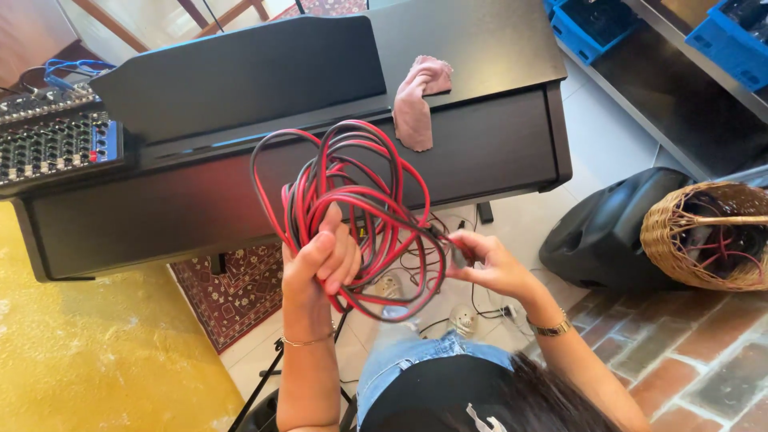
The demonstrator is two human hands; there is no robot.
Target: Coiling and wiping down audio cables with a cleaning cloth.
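Red and black cable [352, 216], wound in big loose loops, held up in the air in front of a black piano [320, 168]. Loops bunched at one side and gripped tight in the left hand [320, 260], fingers wrapped round the bundle, thumb up. One end of the cable pinched by the right hand [488, 260], fingertips closed on a small dark plug [458, 254]. Thin gold bracelet on the left wrist, gold watch [552, 327] on the right wrist.

Behind the loops, a pink cloth [420, 100] draped over the piano's top edge. To the left, on the piano, a sound mixer [52, 140] with many small knobs and blue wires. Under the piano, a patterned red rug [232, 292] and a tangle of thin cables and plugs on the pale tiled floor. To the right, a black speaker [604, 232] lying on the floor, touching a woven basket [708, 236] with more red wire inside. Blue crates [592, 24] on a shelf at the top right. Red brick floor [688, 360] at the lower right, yellow floor at the lower left.
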